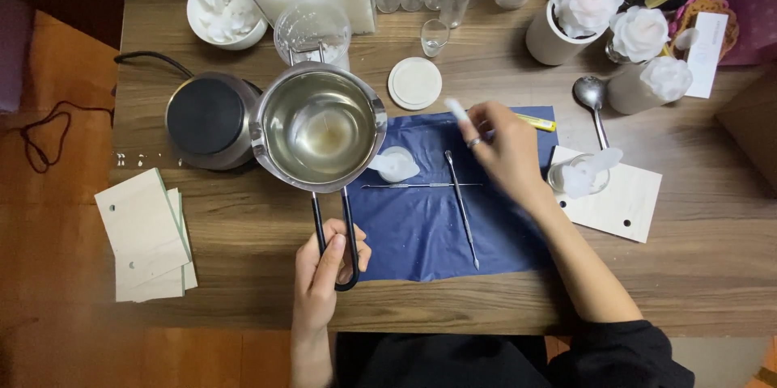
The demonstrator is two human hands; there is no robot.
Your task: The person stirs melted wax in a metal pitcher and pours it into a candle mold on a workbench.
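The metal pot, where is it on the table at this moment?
In the head view the metal pot is left of centre, between the round black burner and the blue sheet; the left hand holds its handle.

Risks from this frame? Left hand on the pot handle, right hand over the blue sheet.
1. The steel pot holds clear liquid and is carried by the left hand alone, gripping only the end of its long handle; a tilt might spill onto the blue sheet.
2. The right hand is blurred, close to the two thin metal tools and the small white cup; it might knock them.
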